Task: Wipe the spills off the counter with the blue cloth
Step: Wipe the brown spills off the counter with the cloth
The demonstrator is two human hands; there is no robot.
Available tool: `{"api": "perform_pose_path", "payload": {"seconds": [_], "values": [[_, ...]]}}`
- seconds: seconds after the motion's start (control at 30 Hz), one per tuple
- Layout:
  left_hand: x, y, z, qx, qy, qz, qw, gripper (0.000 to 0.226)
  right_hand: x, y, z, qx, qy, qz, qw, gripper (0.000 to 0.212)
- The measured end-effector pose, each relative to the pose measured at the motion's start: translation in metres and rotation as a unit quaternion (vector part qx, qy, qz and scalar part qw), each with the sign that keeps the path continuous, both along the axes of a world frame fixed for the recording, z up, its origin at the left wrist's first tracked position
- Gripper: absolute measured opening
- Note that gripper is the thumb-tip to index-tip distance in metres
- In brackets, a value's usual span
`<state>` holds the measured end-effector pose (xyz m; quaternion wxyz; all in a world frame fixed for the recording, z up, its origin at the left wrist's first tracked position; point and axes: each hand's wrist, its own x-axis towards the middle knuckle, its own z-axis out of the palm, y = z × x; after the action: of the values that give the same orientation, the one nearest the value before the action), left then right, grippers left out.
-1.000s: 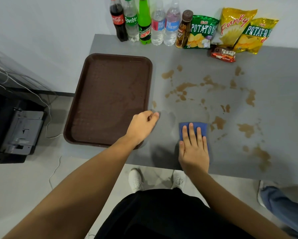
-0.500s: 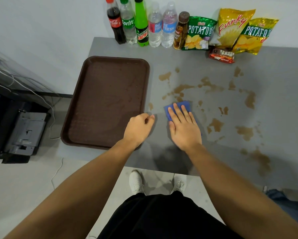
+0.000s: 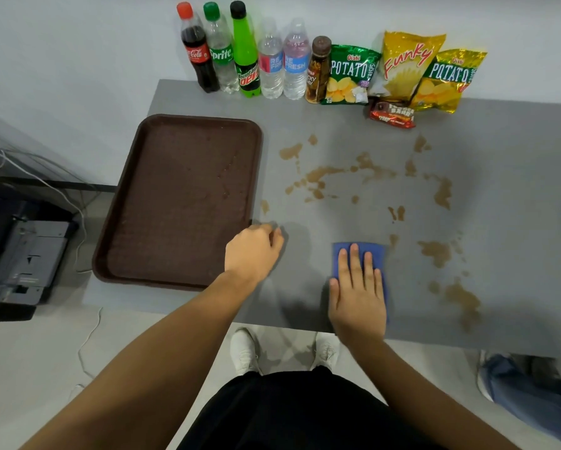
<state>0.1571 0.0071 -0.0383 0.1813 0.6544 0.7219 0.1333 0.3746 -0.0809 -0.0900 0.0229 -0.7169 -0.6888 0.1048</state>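
My right hand [image 3: 358,292] lies flat, fingers spread, pressing the blue cloth [image 3: 375,251] onto the grey counter [image 3: 516,203] near its front edge; only the cloth's far end and right side show. Brown spills [image 3: 321,177] spread over the middle of the counter, with more patches [image 3: 461,297] to the right of the cloth. My left hand [image 3: 253,251] rests on the counter with fingers curled, touching the near right corner of the brown tray [image 3: 143,203].
Several drink bottles [image 3: 245,53] and snack bags [image 3: 405,66] line the back edge by the wall, with a chocolate bar [image 3: 392,114] in front. A black machine [image 3: 22,254] stands on the floor at left. Another person's leg [image 3: 526,394] is at lower right.
My right hand slid the cloth from the spills near the tray back toward me and to the right. The patch at the cloth's far right corner is mostly gone. My left hand stayed put.
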Motion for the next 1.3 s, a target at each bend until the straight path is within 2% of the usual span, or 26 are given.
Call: {"api": "perform_pose_path", "payload": {"seconds": [0.2,0.33,0.43,0.53,0.6,0.73,0.93,1.1,1.3], "values": [[0.016,-0.002,-0.008,0.014,-0.009,-0.035,0.999,0.027,-0.018,0.025,-0.003,0.020,0.012,0.066,0.998,0.062],[0.029,-0.005,-0.019,0.052,-0.002,-0.068,0.996,0.025,-0.009,0.063,0.000,0.036,0.027,0.074,0.996,0.060],[0.040,-0.011,-0.030,0.066,-0.006,-0.073,0.995,0.034,0.012,0.089,0.000,0.034,0.024,0.068,0.997,0.059],[0.051,-0.017,-0.043,0.040,-0.001,-0.085,0.996,0.050,0.039,0.102,0.001,0.033,0.020,0.038,0.999,0.059],[0.055,-0.022,-0.052,0.017,0.013,-0.102,0.995,0.059,0.058,0.099,0.000,0.030,0.011,0.010,0.999,0.060],[0.056,-0.030,-0.064,0.031,0.066,-0.116,0.991,0.067,0.083,0.066,-0.002,0.030,-0.001,-0.048,0.998,0.060],[0.057,-0.031,-0.066,0.042,0.083,-0.112,0.989,0.067,0.055,0.005,-0.006,0.036,-0.007,-0.105,0.994,0.062],[0.057,-0.031,-0.066,0.054,0.077,-0.111,0.989,0.067,0.015,0.006,-0.007,0.036,-0.005,-0.087,0.996,0.064],[0.057,-0.031,-0.067,0.061,0.088,-0.109,0.988,0.067,0.033,0.051,0.000,0.031,0.026,-0.033,0.999,0.063]]}}
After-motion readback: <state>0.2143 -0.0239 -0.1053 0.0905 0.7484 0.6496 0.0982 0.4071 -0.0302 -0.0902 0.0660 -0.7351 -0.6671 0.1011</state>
